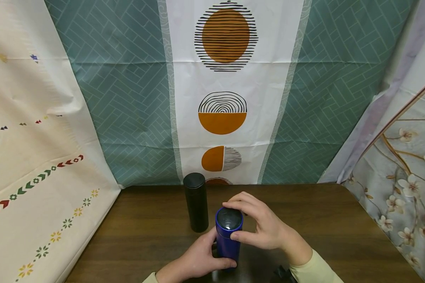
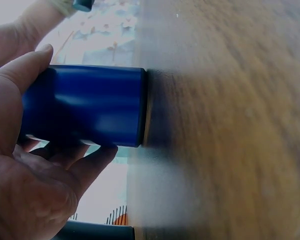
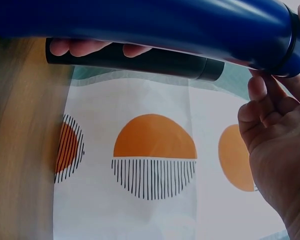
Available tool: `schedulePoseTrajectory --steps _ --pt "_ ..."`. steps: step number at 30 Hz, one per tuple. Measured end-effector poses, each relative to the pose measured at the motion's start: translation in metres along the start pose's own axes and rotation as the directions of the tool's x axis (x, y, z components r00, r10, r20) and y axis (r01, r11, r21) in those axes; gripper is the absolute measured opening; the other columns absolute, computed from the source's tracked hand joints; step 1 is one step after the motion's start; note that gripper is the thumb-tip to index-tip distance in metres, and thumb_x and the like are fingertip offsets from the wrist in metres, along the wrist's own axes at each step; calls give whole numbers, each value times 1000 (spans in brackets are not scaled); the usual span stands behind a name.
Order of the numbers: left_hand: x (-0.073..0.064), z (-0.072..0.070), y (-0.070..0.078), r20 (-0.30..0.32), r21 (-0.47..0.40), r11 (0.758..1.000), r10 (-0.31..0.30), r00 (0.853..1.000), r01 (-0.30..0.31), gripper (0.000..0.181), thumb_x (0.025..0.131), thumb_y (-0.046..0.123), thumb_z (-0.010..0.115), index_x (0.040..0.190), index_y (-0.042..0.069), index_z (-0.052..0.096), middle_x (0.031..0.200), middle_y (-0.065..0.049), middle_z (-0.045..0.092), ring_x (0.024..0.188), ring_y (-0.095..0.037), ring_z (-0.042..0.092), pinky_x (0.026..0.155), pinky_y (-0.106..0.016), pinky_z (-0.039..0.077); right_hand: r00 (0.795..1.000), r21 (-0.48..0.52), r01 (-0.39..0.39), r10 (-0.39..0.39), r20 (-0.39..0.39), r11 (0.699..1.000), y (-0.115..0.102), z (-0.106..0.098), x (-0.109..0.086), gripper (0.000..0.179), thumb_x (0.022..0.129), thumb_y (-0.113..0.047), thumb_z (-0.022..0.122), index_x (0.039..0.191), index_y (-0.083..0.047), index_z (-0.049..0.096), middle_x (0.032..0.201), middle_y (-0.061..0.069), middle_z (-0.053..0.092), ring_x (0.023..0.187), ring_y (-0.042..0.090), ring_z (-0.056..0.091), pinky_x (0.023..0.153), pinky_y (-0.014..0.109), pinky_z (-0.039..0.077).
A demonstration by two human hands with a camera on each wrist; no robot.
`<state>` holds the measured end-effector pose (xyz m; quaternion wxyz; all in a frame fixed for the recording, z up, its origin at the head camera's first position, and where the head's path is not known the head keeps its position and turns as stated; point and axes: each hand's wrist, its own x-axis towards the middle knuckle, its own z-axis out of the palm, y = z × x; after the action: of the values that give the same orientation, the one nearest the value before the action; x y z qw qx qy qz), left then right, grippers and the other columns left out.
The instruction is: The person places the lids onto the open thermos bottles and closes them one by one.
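Observation:
A blue thermos bottle (image 1: 228, 247) with a shiny dark top (image 1: 229, 219) stands near the front middle of the wooden table. My left hand (image 1: 198, 256) grips its body low down, the thumb on the near side and the other fingers behind. In the left wrist view, the bottle's black base edge (image 2: 144, 107) is right at the tabletop. Up at the lid (image 3: 296, 52), my right hand (image 1: 263, 223) holds the rim between thumb and fingers. A black bottle (image 1: 197, 208) of similar shape stands upright behind, to the left.
The wooden tabletop (image 1: 141, 232) ends at a patterned green and white cloth (image 1: 134, 118) hanging at the back. Cream embroidered fabric (image 1: 39, 157) borders the left, floral fabric (image 1: 403, 204) the right. A small black object (image 1: 282, 274) shows by the right wrist.

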<state>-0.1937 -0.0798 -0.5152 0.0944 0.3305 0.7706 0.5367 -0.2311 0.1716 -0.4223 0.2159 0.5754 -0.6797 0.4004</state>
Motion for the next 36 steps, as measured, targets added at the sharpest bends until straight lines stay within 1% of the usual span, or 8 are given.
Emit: schedulePoseTrajectory --steps 7,12,19,21,27,31,36 --pt "0 0 0 2 -4 1000 6 1000 -6 76 94 34 93 158 36 52 149 6 65 132 -14 66 110 -39 54 1000 6 -17 17 -8 1000 1 -1 -1 63 96 -28 90 148 -4 64 132 13 68 118 26 65 99 34 57" --pt "0 0 1 2 1 1000 2 1000 -3 75 94 34 93 158 36 52 149 6 65 132 -14 66 110 -38 54 999 2 -41 41 -13 999 0 0 -1 62 97 -33 90 146 -4 64 131 12 68 117 24 65 99 33 57" --pt "0 0 3 1 0 1000 -4 1000 4 76 94 36 93 157 37 52 149 8 66 133 -14 65 112 -39 52 999 -18 -38 38 -23 999 0 1 0 63 98 -41 89 141 -2 65 125 12 68 106 20 63 89 26 54" --pt "0 0 3 -1 4 1000 -1 1000 1 75 94 36 93 157 37 52 148 8 66 133 -14 65 113 -39 52 999 -24 -37 36 -26 999 0 1 1 64 97 -43 89 140 -2 65 123 12 68 104 20 63 87 25 53" --pt "0 0 3 -5 9 1000 4 1000 -4 75 93 36 94 156 37 54 148 8 66 133 -14 65 113 -39 53 999 -14 -36 36 -30 999 -1 0 1 66 95 -44 92 137 -1 65 120 12 67 98 20 61 84 23 52" --pt "0 0 3 -5 2 1000 2 1000 -2 75 93 35 94 156 37 54 148 8 66 133 -14 65 113 -39 52 999 -7 -37 37 -31 999 0 1 1 67 94 -44 92 136 0 65 119 13 67 97 20 61 83 21 50" --pt "0 0 4 -4 1 1000 4 1000 -4 74 93 35 94 155 37 54 149 8 66 134 -14 65 113 -39 52 998 -16 -52 51 -31 999 0 1 1 69 93 -48 92 135 -1 65 117 11 67 94 18 59 79 17 48"
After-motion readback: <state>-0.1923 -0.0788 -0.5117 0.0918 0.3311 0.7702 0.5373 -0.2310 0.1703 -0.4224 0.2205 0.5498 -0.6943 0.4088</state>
